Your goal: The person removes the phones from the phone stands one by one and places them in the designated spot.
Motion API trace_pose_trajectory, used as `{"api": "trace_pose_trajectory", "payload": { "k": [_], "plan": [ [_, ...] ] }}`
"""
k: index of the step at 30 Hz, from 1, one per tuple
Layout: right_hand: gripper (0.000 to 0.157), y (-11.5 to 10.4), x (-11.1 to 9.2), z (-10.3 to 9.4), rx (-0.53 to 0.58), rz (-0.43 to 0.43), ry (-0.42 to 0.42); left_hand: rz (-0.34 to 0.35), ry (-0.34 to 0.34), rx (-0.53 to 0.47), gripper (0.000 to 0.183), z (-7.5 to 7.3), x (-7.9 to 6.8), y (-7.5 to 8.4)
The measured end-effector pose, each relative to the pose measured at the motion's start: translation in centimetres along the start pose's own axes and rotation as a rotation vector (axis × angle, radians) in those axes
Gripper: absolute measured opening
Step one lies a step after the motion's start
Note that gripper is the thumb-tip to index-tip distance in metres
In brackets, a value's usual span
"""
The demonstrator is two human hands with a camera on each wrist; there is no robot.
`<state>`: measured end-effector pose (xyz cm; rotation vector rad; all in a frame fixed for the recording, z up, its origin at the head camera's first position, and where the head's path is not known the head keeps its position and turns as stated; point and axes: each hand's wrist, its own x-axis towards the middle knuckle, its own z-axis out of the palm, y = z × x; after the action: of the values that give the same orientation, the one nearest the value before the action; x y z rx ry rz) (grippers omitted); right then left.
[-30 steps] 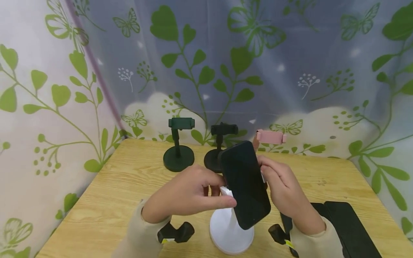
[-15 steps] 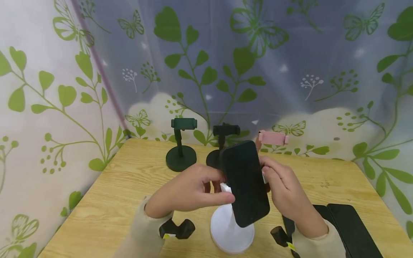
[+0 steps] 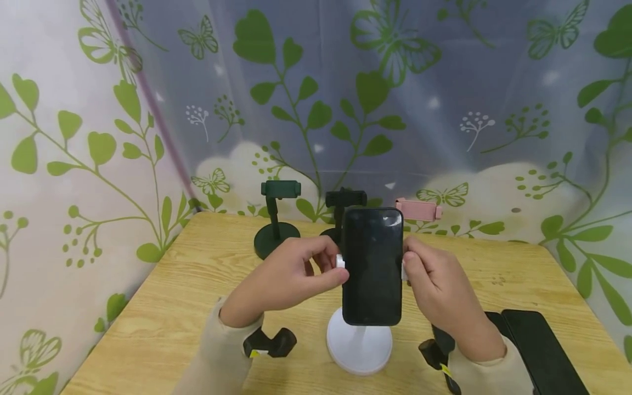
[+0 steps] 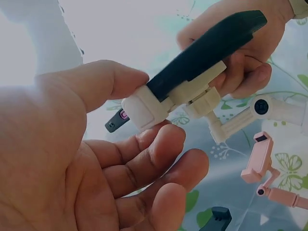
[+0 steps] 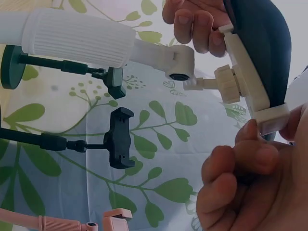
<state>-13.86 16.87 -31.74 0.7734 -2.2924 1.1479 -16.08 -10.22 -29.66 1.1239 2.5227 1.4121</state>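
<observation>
- Phone, dark screen facing the camera, is sitting upright in the clamp of the white stand, above the stand's round base near the front of the wooden surface.
- Left hand is pinching the clamp's left end between thumb and fingers; the left wrist view is showing the thumb on top and the fingers beneath.
- Right hand is grasping the right edge of the phone and the clamp end there.
- Risk, as a judgement: if either hand is letting go before the clamp arms are seated, the phone could be slipping out or tipping the light stand forward.
- Green stand, black stand and pink stand are standing behind; more dark phones are lying at right.
- No brand, label or writing is readable anywhere.
</observation>
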Motion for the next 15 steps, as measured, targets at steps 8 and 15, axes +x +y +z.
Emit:
{"api": "trace_pose_trajectory", "payload": {
  "k": [8, 15],
  "plan": [
    [0.043, 0.05, -0.1, -0.16, -0.039, 0.015, -0.023, 0.018, -0.004, -0.004, 0.009, 0.01, 0.03, 0.09],
    [0.048, 0.45, -0.21, 0.05, -0.094, -0.053, 0.034, 0.005, -0.04, -0.008, 0.011, -0.01, 0.14, -0.05]
  ]
}}
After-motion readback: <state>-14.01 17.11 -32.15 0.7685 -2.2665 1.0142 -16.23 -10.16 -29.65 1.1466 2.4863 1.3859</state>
